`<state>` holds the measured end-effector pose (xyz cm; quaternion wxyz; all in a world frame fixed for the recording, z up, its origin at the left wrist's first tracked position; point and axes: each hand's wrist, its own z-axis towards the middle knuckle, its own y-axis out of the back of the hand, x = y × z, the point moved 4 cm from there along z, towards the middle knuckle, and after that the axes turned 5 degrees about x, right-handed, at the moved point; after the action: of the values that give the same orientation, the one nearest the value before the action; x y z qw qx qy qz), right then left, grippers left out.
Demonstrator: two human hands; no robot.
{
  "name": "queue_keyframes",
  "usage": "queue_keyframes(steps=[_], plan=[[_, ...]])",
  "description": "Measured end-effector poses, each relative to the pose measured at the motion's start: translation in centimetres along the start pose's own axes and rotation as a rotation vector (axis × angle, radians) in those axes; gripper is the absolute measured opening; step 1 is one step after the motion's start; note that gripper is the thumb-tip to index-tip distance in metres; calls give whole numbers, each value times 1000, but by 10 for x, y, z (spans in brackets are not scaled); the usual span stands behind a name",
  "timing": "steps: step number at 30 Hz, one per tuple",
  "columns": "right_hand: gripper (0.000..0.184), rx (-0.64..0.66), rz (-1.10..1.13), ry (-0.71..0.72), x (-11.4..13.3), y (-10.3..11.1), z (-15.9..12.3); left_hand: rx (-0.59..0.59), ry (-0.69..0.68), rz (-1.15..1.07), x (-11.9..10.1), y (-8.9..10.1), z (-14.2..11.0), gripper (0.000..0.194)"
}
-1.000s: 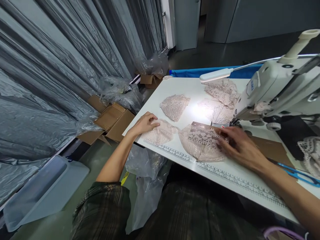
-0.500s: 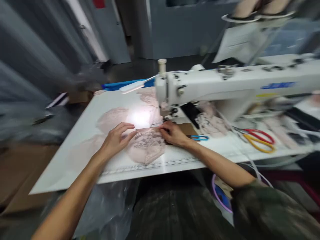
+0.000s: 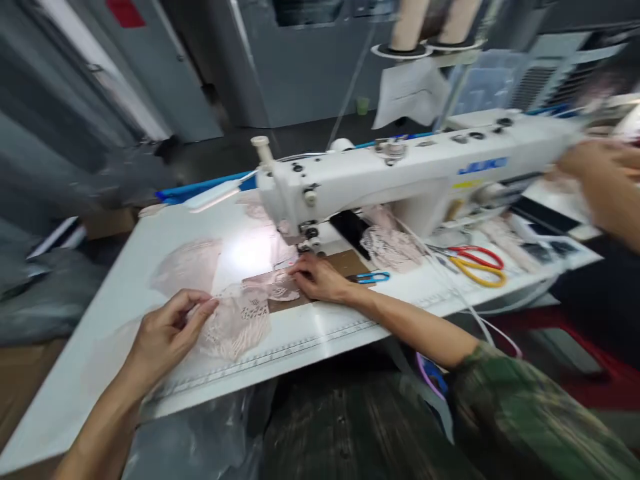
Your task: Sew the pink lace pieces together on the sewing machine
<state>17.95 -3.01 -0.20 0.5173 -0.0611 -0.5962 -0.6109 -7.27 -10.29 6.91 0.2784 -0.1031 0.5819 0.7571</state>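
Left hand [image 3: 163, 333] pinches lace piece [image 3: 240, 313] edge; right hand [image 3: 317, 279] presses it.

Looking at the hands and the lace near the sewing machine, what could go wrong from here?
1. The right hand presses the lace piece close under the needle area of the sewing machine; fingers might get too near it.
2. The left hand pinches only the lace's edge, so the thin fabric may pull crooked or stretch.
3. The small blue scissors lie beside the right wrist and could be knocked or snag the lace.
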Motion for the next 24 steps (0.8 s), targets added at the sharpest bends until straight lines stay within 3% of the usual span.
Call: queue_keyframes(steps=[4, 7, 10, 14, 17, 20, 22, 24], plan=[[20, -58, 26, 70, -5, -3, -5, -50, 236, 122, 41, 50, -19, 31], [22, -79, 30, 97, -7, -5, -8, 77, 400, 328, 66, 74, -28, 36], [22, -76, 17, 99, -5, -6, -10, 124, 307, 460, 69, 73, -23, 44], [22, -45, 4, 80, -3, -6, -9, 89, 34, 359, 45, 31, 8, 45], [21, -30, -2, 70, -4, -6, -8, 248, -138, 279, 17, -20, 40, 42], [21, -10, -1, 75, -5, -5, -9, 327, -287, 251, -10, -64, 68, 42], [21, 0, 3, 70, -6, -5, -9, 319, -303, 302, -20, -82, 79, 39], [21, 8, 13, 58, -5, -4, -9, 328, -214, 397, -22, -93, 83, 37]])
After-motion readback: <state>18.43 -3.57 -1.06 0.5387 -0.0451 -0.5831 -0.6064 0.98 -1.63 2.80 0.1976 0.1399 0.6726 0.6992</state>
